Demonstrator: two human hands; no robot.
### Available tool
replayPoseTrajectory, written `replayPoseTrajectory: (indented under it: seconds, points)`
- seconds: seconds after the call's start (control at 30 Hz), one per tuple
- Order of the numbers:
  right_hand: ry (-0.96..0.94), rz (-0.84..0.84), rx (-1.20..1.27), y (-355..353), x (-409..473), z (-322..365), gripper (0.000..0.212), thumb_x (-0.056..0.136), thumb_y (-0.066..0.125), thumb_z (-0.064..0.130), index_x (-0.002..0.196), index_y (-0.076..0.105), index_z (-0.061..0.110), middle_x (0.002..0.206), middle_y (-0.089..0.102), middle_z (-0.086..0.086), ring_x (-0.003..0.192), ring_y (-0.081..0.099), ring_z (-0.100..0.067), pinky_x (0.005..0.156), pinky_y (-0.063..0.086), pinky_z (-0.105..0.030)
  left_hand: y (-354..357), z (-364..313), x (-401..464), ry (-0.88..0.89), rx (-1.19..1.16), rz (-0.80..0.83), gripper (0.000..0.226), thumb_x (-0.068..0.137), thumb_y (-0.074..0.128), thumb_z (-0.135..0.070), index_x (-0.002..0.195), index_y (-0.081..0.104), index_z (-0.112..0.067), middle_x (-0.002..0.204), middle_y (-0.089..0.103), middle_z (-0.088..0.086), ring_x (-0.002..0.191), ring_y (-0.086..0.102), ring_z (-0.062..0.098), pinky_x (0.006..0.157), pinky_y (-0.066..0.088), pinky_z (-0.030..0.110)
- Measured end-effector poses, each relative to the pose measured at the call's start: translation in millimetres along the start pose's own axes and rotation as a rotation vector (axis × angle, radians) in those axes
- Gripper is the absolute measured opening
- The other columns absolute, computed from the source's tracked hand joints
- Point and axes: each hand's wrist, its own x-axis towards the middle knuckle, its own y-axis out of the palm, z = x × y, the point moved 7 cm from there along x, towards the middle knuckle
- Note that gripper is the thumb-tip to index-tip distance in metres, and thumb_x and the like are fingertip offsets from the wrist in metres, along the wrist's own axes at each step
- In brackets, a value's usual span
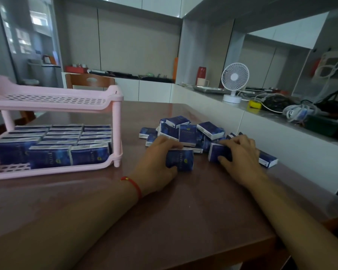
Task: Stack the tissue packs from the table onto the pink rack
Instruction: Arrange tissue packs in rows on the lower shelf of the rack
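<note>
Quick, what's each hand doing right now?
Left hand: closed around a blue tissue pack on the table.
Right hand: closed around another tissue pack beside the pile.
</note>
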Motion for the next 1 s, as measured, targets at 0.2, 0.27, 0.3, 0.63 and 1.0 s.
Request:
replayPoseTrajectory:
  seconds: [0.2, 0.27, 0.3, 0.63, 1.0]
  points:
    - [-0.214, -0.115, 0.530, -26, -14, 19, 0.027, 0.094, 0.066, 0.025, 0.121, 0.063, 0.031, 0.118, 0.065, 0.013, 0.109, 0.059, -0.005, 0.087, 0.045, -0.023, -7, 9, -3, -0.093, -0.051, -0.065, 0.055, 0.072, 0.071, -0.001, 0.121, 0.064, -0.024, 0.119, 0.062, 0.002, 0.093, 0.054, 0.012, 0.071, 0.036, 0.001]
    - [-0.272, -0.046, 0.671, -30, -20, 40, 0.030, 0.094, 0.065, 0.026, 0.122, 0.064, 0.037, 0.119, 0.065, 0.019, 0.110, 0.058, 0.003, 0.089, 0.044, -0.012, -10, 12, -4, -0.106, -0.067, -0.082, 0.055, 0.070, 0.071, 0.000, 0.120, 0.067, -0.023, 0.115, 0.064, -0.001, 0.091, 0.055, 0.008, 0.070, 0.039, 0.002]
    - [-0.301, 0.015, 0.692, -27, -24, 52, 0.033, 0.093, 0.066, 0.026, 0.123, 0.063, 0.040, 0.118, 0.065, 0.021, 0.110, 0.058, 0.006, 0.089, 0.044, -0.008, -9, 14, -4, -0.103, -0.077, -0.073, 0.055, 0.070, 0.072, -0.001, 0.120, 0.068, -0.023, 0.113, 0.065, -0.004, 0.089, 0.056, 0.005, 0.071, 0.041, 0.002]
    - [-0.364, 0.116, 0.564, -4, -34, 82, 0.062, 0.081, 0.075, 0.046, 0.136, 0.051, 0.032, 0.126, 0.050, 0.012, 0.100, 0.057, -0.001, 0.078, 0.051, -0.015, 5, 8, -9, -0.134, -0.356, 0.182, 0.067, 0.069, 0.083, -0.019, 0.129, 0.058, -0.038, 0.123, 0.067, -0.009, 0.107, 0.067, 0.009, 0.092, 0.058, 0.038]
    - [-0.303, 0.212, 0.664, -7, -38, 80, 0.056, 0.079, 0.077, 0.049, 0.131, 0.060, 0.035, 0.116, 0.066, 0.006, 0.097, 0.066, -0.008, 0.084, 0.059, -0.035, -14, -6, -20, -0.137, -0.403, 0.133, 0.075, 0.069, 0.080, -0.006, 0.134, 0.051, -0.029, 0.124, 0.065, 0.004, 0.112, 0.066, 0.018, 0.094, 0.057, 0.043]
